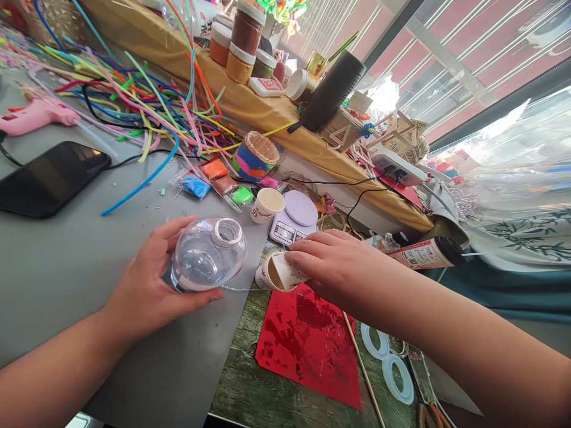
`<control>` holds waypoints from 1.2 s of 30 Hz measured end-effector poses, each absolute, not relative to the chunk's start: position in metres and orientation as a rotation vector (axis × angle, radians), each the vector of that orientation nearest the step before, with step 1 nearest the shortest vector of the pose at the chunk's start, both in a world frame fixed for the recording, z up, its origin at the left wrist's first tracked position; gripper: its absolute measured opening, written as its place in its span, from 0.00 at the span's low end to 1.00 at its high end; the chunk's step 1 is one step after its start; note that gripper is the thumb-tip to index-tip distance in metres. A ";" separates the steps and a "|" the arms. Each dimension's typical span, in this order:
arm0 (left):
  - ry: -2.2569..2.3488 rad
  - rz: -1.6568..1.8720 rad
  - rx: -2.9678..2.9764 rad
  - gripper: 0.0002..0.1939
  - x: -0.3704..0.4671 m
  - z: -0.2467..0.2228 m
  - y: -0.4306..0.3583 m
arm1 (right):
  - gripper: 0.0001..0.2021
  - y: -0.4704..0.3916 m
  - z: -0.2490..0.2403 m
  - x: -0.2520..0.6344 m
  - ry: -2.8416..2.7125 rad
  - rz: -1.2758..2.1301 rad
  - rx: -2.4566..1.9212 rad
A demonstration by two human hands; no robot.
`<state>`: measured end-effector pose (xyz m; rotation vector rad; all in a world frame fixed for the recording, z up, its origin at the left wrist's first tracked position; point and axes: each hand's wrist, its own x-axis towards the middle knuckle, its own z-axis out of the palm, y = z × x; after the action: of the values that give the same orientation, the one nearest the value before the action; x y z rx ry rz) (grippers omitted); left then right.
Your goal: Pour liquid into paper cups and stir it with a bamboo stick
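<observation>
My left hand (151,273) is wrapped around the side of a clear, round plastic bottle (207,255), its open neck facing up. Over the red sheet, my right hand (325,255) grips a small white paper cup (289,273). That cup is tilted against the mouth of a second paper cup (264,276); whether it sits inside cannot be told. A thin glittery line runs between the bottle and the cups. Another paper cup (266,205) stands upright behind them, beside a lilac kitchen scale (301,208).
A red sheet (307,351) with wet-looking marks lies below my right hand, a wooden stick (363,368) and ring moulds (397,377) beside it. Left are a phone (53,178), a pink glue gun (40,116) and tangled pipe cleaners (147,113). Clay packets (216,169) and a painted pot (255,157) sit behind.
</observation>
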<state>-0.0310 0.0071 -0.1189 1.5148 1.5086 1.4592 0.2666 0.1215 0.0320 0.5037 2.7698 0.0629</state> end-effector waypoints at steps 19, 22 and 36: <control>1.476 1.460 1.461 0.53 -0.031 -0.122 0.007 | 0.25 0.120 0.033 0.270 2.813 0.140 0.492; 1.493 1.448 1.461 0.54 -0.032 -0.123 0.006 | 0.24 0.120 0.035 0.271 2.826 0.153 0.486; 1.449 1.433 1.489 0.54 -0.033 -0.126 0.006 | 0.24 0.119 0.046 0.275 2.862 0.196 0.474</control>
<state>-0.0328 0.0065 -0.1265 1.4895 1.4494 1.4332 0.2745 0.1185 0.0460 0.4745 2.8625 0.1962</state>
